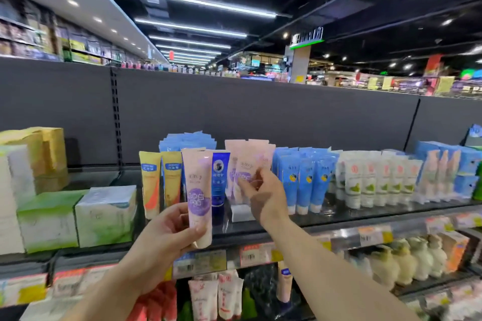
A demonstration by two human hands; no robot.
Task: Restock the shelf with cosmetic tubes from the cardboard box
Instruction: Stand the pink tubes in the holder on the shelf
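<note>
Fingers (182,212) of left hand (167,229) curled around lower end of pink plastic tube with purple label (197,195), held upright before dark shelf (326,219). Right hand (263,195), at 3 o'clock of that tube, pinching upright pink shelved tube (243,164). Blue tubes (302,180) at 3 o'clock.

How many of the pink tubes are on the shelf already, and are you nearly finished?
A few pink tubes already stand on the shelf, between the dark blue tube and the light blue tubes; blur hides the exact count. The right hand touches one of them. The left hand holds another pink tube, not yet shelved. The cardboard box is out of view, so what's left is unknown.
</note>
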